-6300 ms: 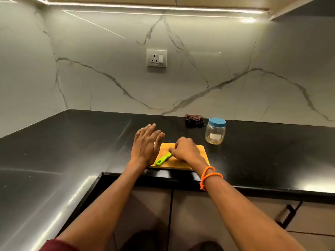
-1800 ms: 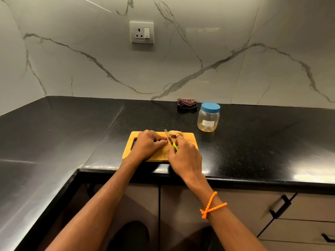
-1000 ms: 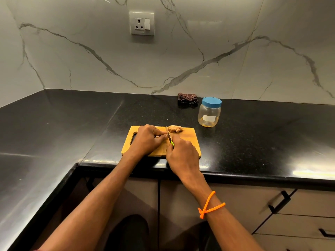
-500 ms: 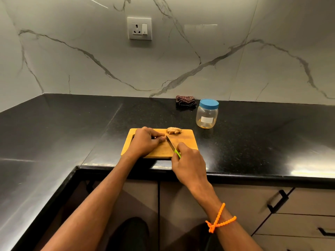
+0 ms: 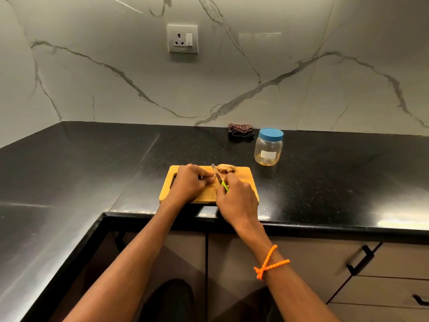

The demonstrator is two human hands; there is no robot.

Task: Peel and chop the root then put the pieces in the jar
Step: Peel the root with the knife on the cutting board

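A wooden cutting board [image 5: 243,182] lies at the counter's front edge. A knobbly beige root [image 5: 226,168] rests at the board's far edge. My right hand [image 5: 236,198] grips a small knife [image 5: 218,176] with a green handle, its blade pointing away toward the root. My left hand [image 5: 189,183] is curled on the board just left of the blade, fingertips pinched together; whether they hold a small piece of root is hidden. A clear plastic jar [image 5: 268,149] with a blue lid on stands behind the board to the right.
A folded dark cloth [image 5: 240,131] lies by the marble wall behind the jar. The black counter [image 5: 92,163] turns a corner at the left. A wall socket [image 5: 183,38] sits above. Drawers with black handles [image 5: 359,259] are below at right.
Over the last second my right hand drew the knife back toward me, then pushed it forward again beside my left fingertips. The root at the far edge stayed put.
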